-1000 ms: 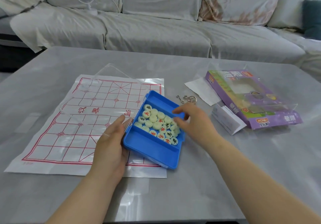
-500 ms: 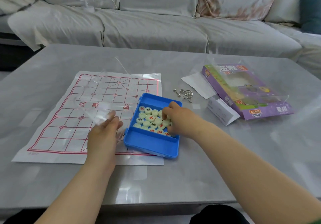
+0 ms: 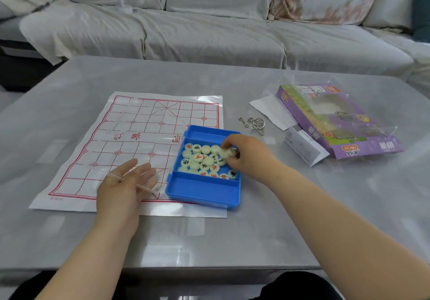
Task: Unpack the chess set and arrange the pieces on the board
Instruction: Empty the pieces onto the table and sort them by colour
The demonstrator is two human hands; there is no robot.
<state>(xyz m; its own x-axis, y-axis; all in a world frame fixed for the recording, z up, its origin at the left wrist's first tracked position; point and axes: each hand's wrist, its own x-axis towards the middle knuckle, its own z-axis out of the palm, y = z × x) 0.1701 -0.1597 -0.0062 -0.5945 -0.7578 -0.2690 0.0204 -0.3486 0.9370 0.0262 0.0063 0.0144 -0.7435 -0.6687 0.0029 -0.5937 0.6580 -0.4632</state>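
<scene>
Over the blue tray (image 3: 202,190), the right hand (image 3: 249,157) pinches pale xiangqi pieces (image 3: 224,153); the left hand (image 3: 121,192), fingers straight, touches a clear lid (image 3: 152,186) on the paper board (image 3: 139,122).

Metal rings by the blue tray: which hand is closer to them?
Right. The right hand is over the blue tray, pinching chess pieces just in front of the metal rings. The left hand is over the paper board, farther off to the left.
</scene>
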